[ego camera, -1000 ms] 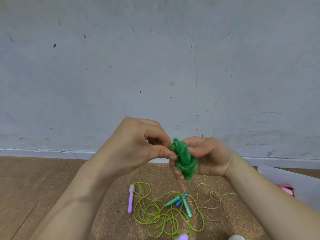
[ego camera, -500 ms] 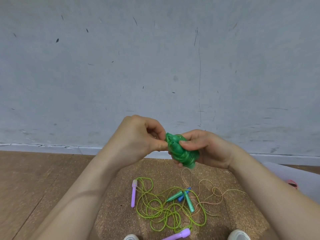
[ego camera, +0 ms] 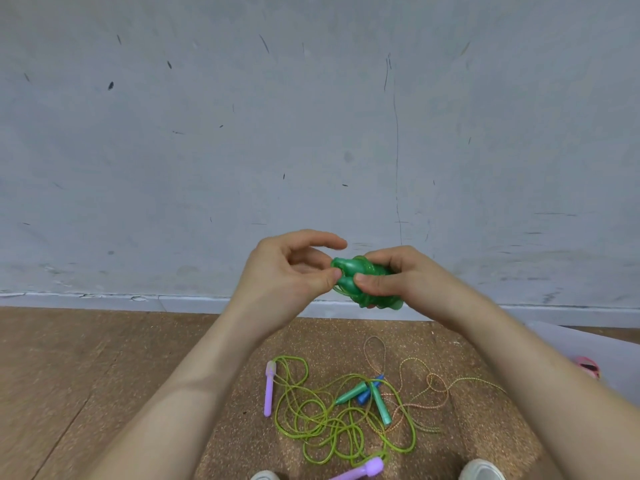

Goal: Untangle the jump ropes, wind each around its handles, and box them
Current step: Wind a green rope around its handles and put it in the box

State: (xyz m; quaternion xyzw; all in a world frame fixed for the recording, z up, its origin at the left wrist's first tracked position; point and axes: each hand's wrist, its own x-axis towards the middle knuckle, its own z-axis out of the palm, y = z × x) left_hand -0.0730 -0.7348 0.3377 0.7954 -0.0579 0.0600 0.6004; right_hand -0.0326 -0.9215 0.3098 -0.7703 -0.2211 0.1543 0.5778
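A dark green jump rope (ego camera: 363, 282), wound into a tight bundle around its handles, is held up in front of the wall. My right hand (ego camera: 405, 278) grips the bundle from the right. My left hand (ego camera: 294, 268) pinches its left end with thumb and forefinger, the other fingers spread. On the floor below lies a tangle: a lime green rope (ego camera: 325, 417) with purple handles (ego camera: 269, 389) (ego camera: 360, 472), and a thin orange-speckled rope (ego camera: 426, 389) with teal handles (ego camera: 381, 403). A blue handle (ego camera: 367, 396) shows under the teal ones.
The ropes lie on a brown cork mat (ego camera: 242, 341) on a wooden floor. A grey wall (ego camera: 311, 133) stands close ahead. A translucent white box (ego camera: 581, 351) sits at the right edge with a pink item (ego camera: 588, 367) inside. Two shoe tips (ego camera: 481, 471) show at the bottom.
The green bundle has turned from upright to lying sideways between my hands. My left hand's fingers have spread apart, keeping only a pinch on its end. The view has tilted slightly down.
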